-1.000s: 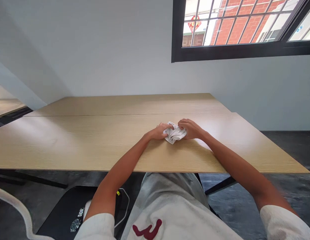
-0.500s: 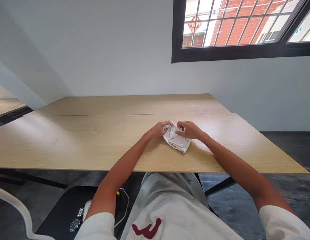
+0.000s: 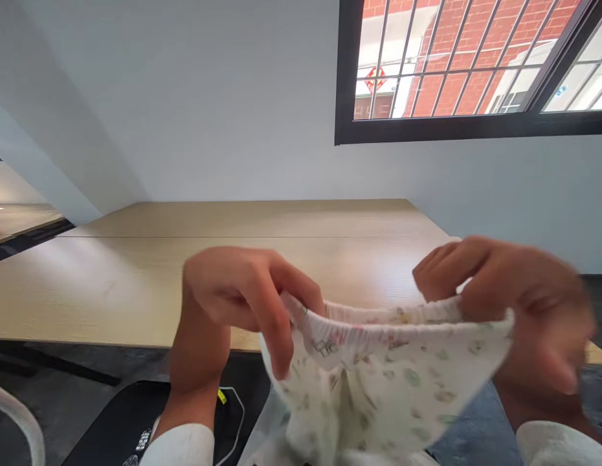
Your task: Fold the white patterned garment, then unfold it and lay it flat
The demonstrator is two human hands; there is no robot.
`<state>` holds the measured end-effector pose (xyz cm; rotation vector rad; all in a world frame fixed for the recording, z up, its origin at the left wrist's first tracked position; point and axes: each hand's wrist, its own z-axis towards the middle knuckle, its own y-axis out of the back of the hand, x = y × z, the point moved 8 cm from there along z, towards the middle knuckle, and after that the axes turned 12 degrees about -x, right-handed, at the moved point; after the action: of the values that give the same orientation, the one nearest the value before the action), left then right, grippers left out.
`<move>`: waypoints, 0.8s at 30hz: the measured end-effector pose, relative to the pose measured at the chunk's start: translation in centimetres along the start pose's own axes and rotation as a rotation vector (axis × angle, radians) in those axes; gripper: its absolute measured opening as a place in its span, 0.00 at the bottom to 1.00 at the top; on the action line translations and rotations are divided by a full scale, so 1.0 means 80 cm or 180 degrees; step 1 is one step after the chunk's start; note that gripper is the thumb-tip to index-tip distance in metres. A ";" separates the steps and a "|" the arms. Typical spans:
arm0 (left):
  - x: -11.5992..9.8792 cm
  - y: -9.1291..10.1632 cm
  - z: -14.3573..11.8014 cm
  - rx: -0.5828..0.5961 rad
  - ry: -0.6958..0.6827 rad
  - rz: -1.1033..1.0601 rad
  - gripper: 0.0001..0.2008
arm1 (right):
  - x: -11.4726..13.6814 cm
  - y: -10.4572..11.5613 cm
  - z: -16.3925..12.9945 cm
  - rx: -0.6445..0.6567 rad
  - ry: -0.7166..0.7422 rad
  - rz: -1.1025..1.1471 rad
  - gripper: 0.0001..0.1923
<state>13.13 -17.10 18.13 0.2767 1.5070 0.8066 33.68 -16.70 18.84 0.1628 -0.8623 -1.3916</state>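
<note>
White printed cloth garment hangs before pale wood-grain table; gathered waistband runs left-right; left hand pinches one end, right hand the other; neither nearer.

Matt cloth garment, glossy wood-grain tabletop

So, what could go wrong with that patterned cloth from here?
Two things, perhaps. The patterned cloth is held up by its gathered band between the left hand and the right hand, so if either lost its grip, that side could flop down. Its lower part appears to hang past the near edge of the table, so if dropped, it might reach the floor.
</note>
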 end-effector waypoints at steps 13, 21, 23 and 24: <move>0.264 0.199 0.052 -0.2695 0.0756 0.1274 0.19 | -0.369 0.020 0.026 -0.0034 -0.1775 -0.1948 0.22; 0.273 -0.097 0.099 -0.0713 0.0807 0.1893 0.30 | -0.437 -0.102 -0.051 0.0523 -0.1198 -0.2282 0.21; 0.245 -0.150 0.098 -0.0489 0.0698 0.1965 0.32 | -0.443 -0.103 -0.052 0.0716 -0.1312 -0.2446 0.22; 0.236 -0.164 0.092 -0.0357 0.0671 0.1925 0.32 | -0.445 -0.098 -0.053 0.0747 -0.1414 -0.2578 0.22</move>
<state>21.56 -12.51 -4.05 0.5938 1.5835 1.4308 32.34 11.97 -3.99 0.4267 -1.4225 -2.1214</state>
